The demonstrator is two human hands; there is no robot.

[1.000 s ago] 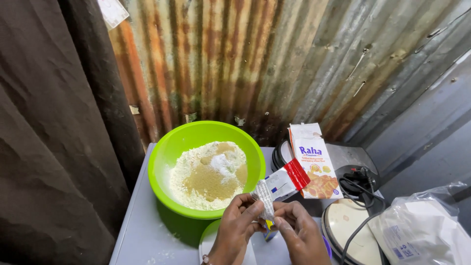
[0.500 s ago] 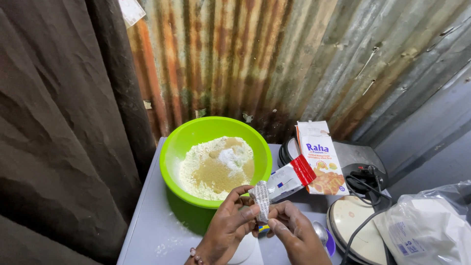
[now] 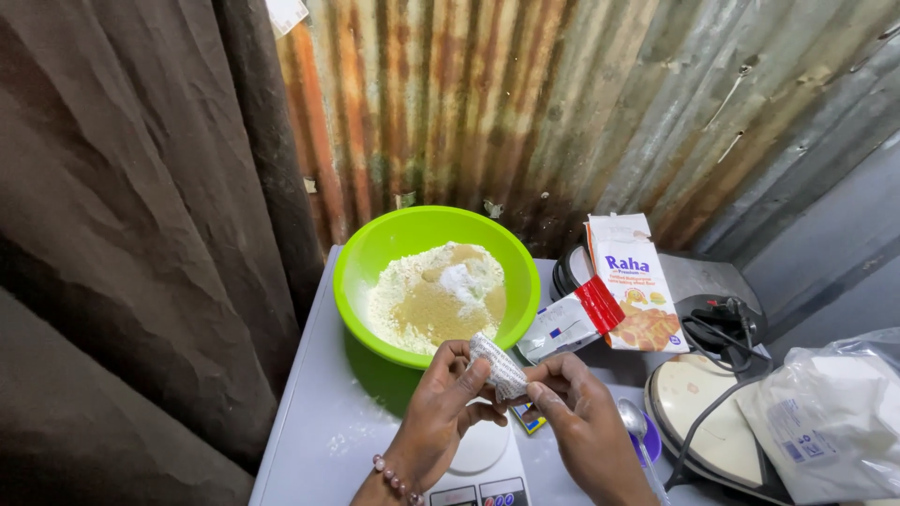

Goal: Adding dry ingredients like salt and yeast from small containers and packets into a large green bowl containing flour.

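My left hand (image 3: 441, 412) and my right hand (image 3: 577, 412) pinch a small silvery foil sachet (image 3: 497, 365) between their fingertips, just in front of the rim of a green plastic bowl (image 3: 375, 253). The bowl holds white flour with a tan liquid and a white powder heap on top (image 3: 436, 298). Under my hands lies a small white kitchen scale (image 3: 478, 464) with dark buttons. A beaded bracelet is on my left wrist.
A tall white and orange carton (image 3: 630, 281) and a white and red packet (image 3: 570, 323) stand right of the bowl. A spoon (image 3: 636, 426), a round electric cooker with cable (image 3: 708, 412) and a plastic bag of white powder (image 3: 830, 412) lie right. A rusty corrugated wall (image 3: 525, 103) is behind, a dark curtain (image 3: 122, 234) left.
The view has shifted so the bowl and table sit further right. My hands stay together on the sachet, now folding it nearer the bowl's rim.
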